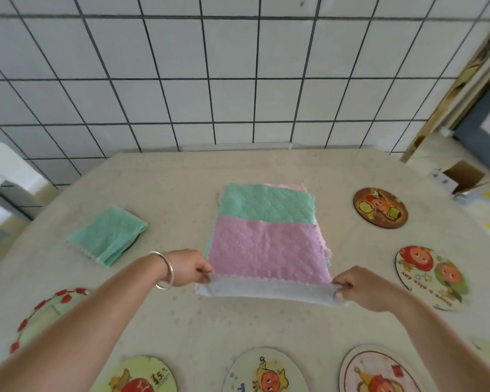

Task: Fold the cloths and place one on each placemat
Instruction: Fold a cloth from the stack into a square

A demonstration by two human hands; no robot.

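Note:
A pile of flat cloths point(266, 210) lies in the middle of the table, green on top at the back. A pink cloth point(269, 250) is folded over on the pile, its pale blue-grey underside point(266, 291) showing along the near edge. My left hand point(191, 267) pinches its near left corner and my right hand point(359, 287) pinches its near right corner. A folded green cloth point(108, 234) rests on a placemat at the left, which it mostly hides. Round cartoon placemats point(379, 207) point(432, 277) lie bare on the right.
More placemats line the near edge point(266, 372) point(376, 372) point(142, 376) and left point(46, 312). A tiled wall point(210, 80) stands behind the table. An open cardboard box point(461, 176) sits off the table's far right. A white chair point(3, 171) is at far left.

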